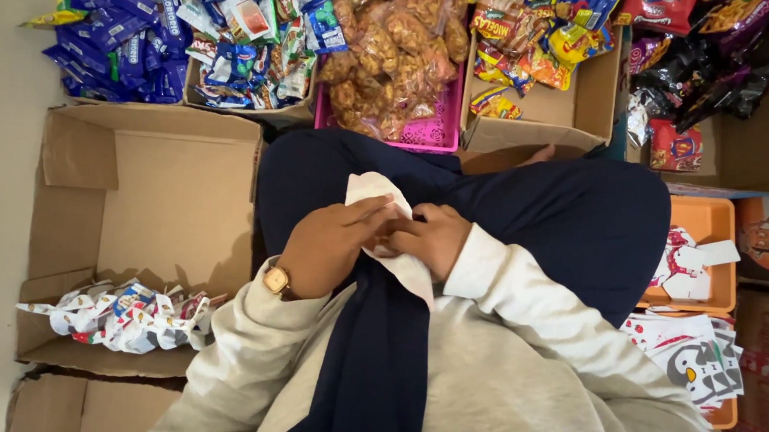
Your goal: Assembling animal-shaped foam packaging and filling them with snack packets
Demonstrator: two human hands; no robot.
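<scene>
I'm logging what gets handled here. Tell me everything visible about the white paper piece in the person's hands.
The white paper piece is flat, thin and plain on the side shown, with a rounded top corner. It lies tilted over the lap, running from upper left to lower right. The left hand covers its middle from the left, and the right hand pinches it from the right. Its lower end rests on dark cloth.

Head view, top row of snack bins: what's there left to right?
Pile of blue packets → cardboard box of mixed blue and white packets → pink basket of clear bags of brown snacks → cardboard box of yellow and orange packets → dark and red packets.
</scene>
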